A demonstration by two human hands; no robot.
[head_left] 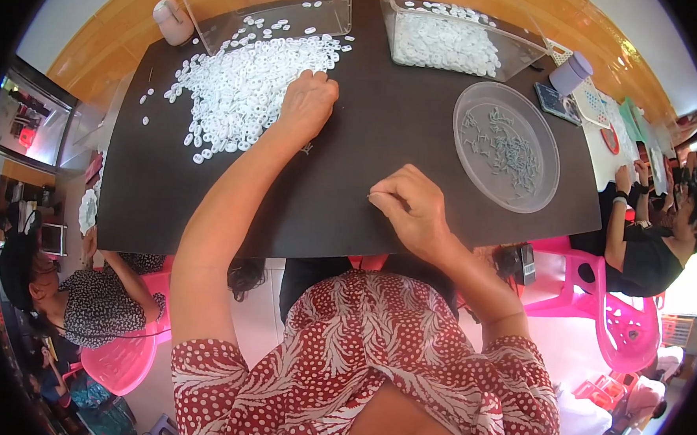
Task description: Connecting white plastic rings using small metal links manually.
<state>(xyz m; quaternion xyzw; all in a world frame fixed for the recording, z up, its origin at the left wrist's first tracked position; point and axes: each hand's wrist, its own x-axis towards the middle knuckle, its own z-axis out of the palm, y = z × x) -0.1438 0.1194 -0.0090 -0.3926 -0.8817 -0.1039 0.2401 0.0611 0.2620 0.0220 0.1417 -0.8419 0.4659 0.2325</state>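
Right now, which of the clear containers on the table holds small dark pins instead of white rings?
The round clear dish at the right, beyond the right hand. The two clear bins at the far edge hold white rings.

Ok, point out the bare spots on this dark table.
Bare: the centre strip between the ring pile and the round dish, and the near-left corner of the table. Crowded: the far edge, with both clear bins.

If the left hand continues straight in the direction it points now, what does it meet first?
Probably the pile of small white rings: the left hand already rests at its edge, fingers pointing into it.
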